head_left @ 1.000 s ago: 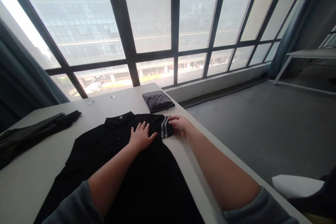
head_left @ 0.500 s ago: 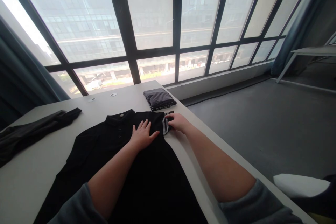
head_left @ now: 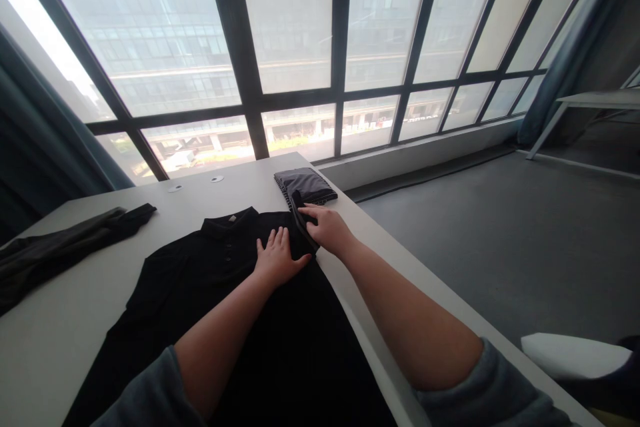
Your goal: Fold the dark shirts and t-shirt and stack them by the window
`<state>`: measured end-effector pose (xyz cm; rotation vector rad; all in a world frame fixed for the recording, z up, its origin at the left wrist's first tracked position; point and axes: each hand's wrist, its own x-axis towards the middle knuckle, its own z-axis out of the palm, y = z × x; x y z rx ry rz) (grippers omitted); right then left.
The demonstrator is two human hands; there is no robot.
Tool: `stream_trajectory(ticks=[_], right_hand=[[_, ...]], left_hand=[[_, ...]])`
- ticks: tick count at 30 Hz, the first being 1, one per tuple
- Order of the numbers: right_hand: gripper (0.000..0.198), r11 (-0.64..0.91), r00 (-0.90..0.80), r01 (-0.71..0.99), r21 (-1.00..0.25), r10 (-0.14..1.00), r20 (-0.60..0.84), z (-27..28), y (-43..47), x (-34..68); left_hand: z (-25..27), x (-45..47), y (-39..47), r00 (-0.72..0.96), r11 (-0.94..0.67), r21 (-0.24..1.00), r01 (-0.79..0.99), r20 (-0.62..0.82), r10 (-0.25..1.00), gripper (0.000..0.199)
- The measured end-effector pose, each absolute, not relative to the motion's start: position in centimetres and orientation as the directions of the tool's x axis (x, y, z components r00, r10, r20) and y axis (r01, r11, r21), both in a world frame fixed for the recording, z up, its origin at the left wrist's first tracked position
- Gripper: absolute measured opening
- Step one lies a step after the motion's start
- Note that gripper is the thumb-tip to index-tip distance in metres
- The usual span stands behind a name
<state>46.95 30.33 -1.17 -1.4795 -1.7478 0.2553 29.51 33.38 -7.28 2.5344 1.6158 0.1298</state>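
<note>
A black polo shirt lies spread on the white table, its collar pointing toward the window and its buttons facing up. My left hand rests flat on the shirt's chest, fingers spread. At the shirt's right side, my right hand grips the sleeve, which is lifted and folded inward over the shoulder. The fingertips of that hand are partly hidden by the cloth. Just beyond the sleeve sits a folded grey and black garment with a patterned edge.
The white table has its right edge beside my right forearm. A dark garment lies at the left. Two round cable caps sit near the back edge. Windows stand behind; a second table is far right.
My right hand has raised the sleeve from flat and turned it inward to the left, so its striped cuff no longer shows. The left hand has shifted slightly right on the shirt.
</note>
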Motion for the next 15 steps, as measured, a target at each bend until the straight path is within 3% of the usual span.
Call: stream_trajectory(ticks=[10, 13, 15], right_hand=[[0.054, 0.379, -0.097, 0.710, -0.593, 0.888, 0.450, -1.0, 29.8, 45.2], [0.055, 0.374, -0.108, 0.709, -0.598, 0.895, 0.433, -1.0, 29.5, 44.7], [0.055, 0.387, -0.133, 0.704, -0.596, 0.896, 0.424, -1.0, 29.3, 44.4]], left_hand=[[-8.1, 29.3, 34.3, 0.376, -0.379, 0.259, 0.889, 0.060, 0.925, 0.108], [-7.6, 27.7, 35.8, 0.331, -0.356, 0.474, 0.805, 0.139, 0.933, 0.101], [-6.8, 26.2, 37.1, 0.294, -0.343, 0.666, 0.662, 0.191, 0.937, 0.082]])
